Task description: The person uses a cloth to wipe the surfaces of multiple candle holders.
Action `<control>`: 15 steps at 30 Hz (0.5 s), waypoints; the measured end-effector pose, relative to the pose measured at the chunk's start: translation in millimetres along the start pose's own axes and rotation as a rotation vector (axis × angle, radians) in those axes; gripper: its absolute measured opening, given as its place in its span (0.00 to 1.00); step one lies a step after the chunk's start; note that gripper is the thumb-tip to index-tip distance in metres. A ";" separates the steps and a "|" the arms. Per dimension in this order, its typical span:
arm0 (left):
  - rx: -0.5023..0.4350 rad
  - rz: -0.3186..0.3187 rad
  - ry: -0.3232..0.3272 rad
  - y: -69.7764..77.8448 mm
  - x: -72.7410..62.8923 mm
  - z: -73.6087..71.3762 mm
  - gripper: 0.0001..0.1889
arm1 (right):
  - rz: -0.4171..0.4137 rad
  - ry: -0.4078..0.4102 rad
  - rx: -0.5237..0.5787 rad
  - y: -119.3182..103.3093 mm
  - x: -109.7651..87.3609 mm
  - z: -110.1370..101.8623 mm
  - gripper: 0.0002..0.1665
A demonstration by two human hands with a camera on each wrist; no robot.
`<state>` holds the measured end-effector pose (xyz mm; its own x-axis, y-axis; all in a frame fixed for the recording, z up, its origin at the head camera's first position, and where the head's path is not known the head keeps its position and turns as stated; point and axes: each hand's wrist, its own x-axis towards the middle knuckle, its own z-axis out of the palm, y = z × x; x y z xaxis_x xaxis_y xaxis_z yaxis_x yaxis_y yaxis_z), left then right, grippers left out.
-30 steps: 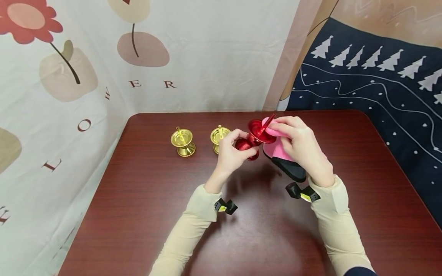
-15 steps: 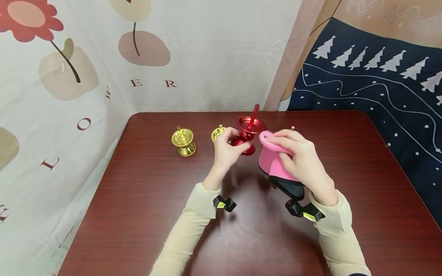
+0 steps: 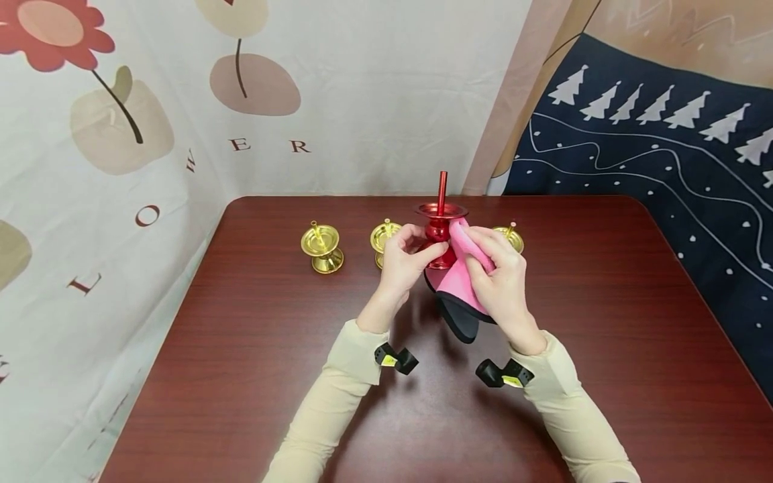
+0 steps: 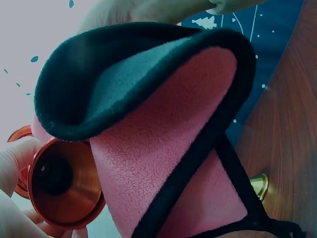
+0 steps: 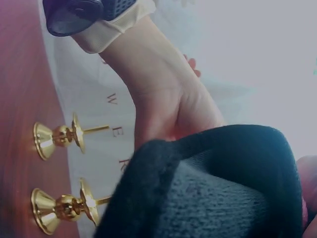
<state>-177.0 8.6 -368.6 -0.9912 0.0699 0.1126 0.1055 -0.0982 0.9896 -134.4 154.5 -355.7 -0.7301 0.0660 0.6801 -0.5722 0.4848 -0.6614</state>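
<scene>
In the head view my left hand (image 3: 398,272) grips a shiny red candle holder (image 3: 439,231) near its base, keeping it nearly upright above the table. My right hand (image 3: 501,278) pinches a folded pink cloth (image 3: 457,282) with black edging and a dark underside. The cloth lies against the right side of the holder's stem, just below its dish. The left wrist view shows the holder's hollow base (image 4: 74,191) beside the hanging cloth (image 4: 143,148). From the right wrist, the cloth's dark side (image 5: 213,203) covers the holder and most of my left fingers.
Gold candle holders stand along the back of the brown table (image 3: 260,349): one at left (image 3: 321,249), one (image 3: 380,240) partly behind my left hand, and one (image 3: 512,239) partly behind my right hand. A white printed curtain (image 3: 374,100) hangs behind the table.
The red candle holder has gone from tilted to nearly upright. My right hand drew the cloth back and down from its dish, then brought it left against the stem.
</scene>
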 end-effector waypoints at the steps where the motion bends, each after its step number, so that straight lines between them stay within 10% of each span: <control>1: -0.002 -0.005 -0.017 -0.3 -0.5 -0.3 0.11 | -0.004 0.012 0.003 0.4 -0.2 1.3 0.18; 15: 0.078 0.103 -0.328 4.9 -4.5 -16.6 0.25 | 0.102 0.078 0.078 -3.2 3.9 -6.6 0.15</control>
<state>-173.3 -8.7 -365.7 -0.8979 0.3799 0.2224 0.2218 -0.0461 0.9740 -133.0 159.0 -348.9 -0.7565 0.1805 0.6286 -0.5260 0.4032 -0.7488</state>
